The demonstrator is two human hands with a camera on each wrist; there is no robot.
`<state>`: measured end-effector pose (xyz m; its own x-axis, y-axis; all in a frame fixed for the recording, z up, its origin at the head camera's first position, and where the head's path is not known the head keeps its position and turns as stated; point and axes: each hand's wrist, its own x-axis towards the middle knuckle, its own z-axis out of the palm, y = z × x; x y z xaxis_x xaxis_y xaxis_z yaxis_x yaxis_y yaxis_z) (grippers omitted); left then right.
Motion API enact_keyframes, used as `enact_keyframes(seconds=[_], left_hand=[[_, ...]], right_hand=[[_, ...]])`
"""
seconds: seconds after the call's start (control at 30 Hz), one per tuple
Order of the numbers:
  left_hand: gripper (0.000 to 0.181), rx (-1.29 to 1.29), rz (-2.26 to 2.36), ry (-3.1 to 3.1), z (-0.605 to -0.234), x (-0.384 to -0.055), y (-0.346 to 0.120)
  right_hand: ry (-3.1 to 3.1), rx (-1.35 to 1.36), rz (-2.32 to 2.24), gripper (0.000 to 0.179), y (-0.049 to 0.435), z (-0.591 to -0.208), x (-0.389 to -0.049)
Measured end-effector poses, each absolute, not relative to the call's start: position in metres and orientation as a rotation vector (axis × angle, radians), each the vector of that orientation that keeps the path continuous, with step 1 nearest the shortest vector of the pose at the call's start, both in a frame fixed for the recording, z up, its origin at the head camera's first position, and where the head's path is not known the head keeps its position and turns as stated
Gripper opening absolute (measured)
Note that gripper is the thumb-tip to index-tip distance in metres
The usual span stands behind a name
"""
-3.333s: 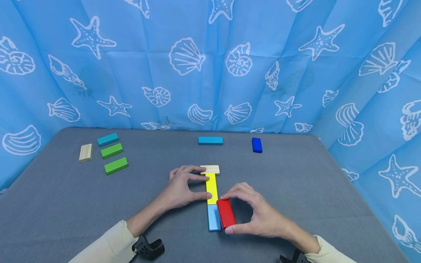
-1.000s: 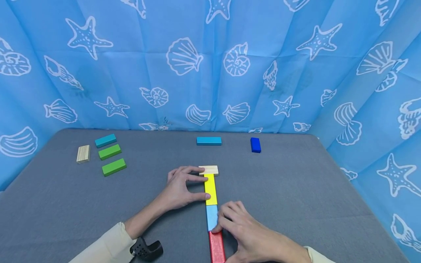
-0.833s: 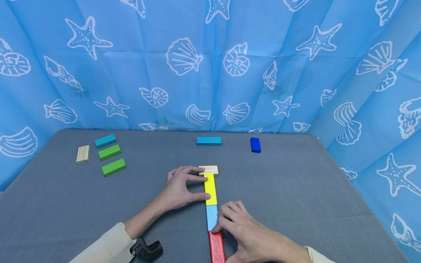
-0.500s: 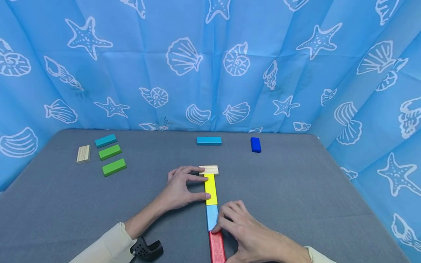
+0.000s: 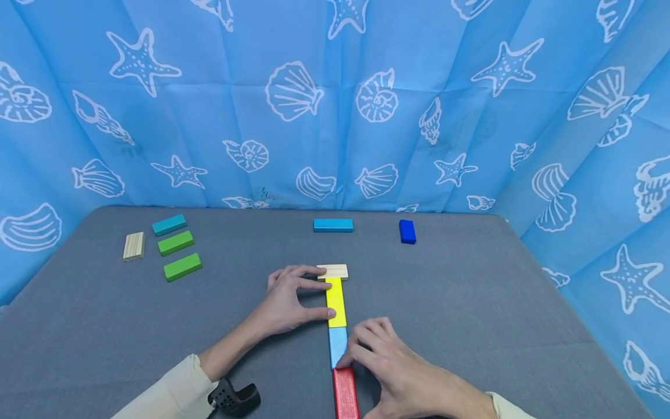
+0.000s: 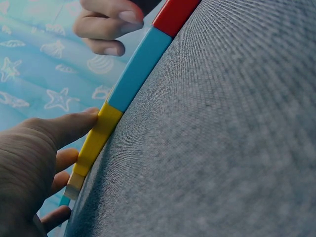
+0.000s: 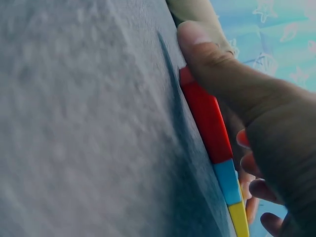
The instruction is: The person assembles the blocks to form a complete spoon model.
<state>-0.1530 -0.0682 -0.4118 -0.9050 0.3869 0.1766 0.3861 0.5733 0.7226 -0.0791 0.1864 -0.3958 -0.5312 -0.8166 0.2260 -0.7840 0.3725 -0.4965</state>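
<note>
A row of blocks runs toward me on the grey cloth: a pale wooden block [image 5: 339,272] lies crosswise at the far end, then a yellow block [image 5: 338,308], a light blue block [image 5: 337,344] and a red block [image 5: 345,391], end to end. My left hand [image 5: 287,299] rests thumb and index fingertip on the yellow block, another fingertip on the wooden one. With its fingertips at the red block's far end and its thumb [image 7: 202,49] at the near end, my right hand [image 5: 392,369] holds the red block lengthwise. The wrist views show the blocks meeting closely.
Farther left lie a teal block [image 5: 169,224], two green blocks [image 5: 182,267] and another wooden block [image 5: 134,247]. A second teal block [image 5: 333,225] sits at the back, with a dark blue block [image 5: 407,231] to its right. A blue shell-print curtain [image 5: 335,116] hangs behind the table.
The red block, earlier tilted beside the light blue block in my right hand, has come toward me and now lies in line at its near end. My left hand has stayed put.
</note>
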Motion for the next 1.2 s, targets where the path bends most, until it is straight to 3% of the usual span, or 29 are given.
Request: enact_keyframes(seconds=[0.3, 0.5, 0.77, 1.2], left_hand=[[0.047, 0.660, 1.240, 2.790, -0.410, -0.153, -0.068], [0.048, 0.659, 1.242, 2.797, -0.409, -0.152, -0.067], [0.047, 0.624, 1.258, 2.766, -0.409, -0.153, -0.068], [0.048, 0.603, 1.255, 2.759, -0.409, -0.154, -0.067]], right_hand=[[2.614, -1.408, -0.966, 0.068, 0.196, -0.389, -0.091], [2.647, -1.195, -1.094, 0.056, 0.206, -0.382, -0.103], [2.691, -1.116, -1.273, 0.038, 0.218, -0.382, -0.136], [2.829, -0.924, -1.352, 0.043, 0.215, -0.378, -0.189]])
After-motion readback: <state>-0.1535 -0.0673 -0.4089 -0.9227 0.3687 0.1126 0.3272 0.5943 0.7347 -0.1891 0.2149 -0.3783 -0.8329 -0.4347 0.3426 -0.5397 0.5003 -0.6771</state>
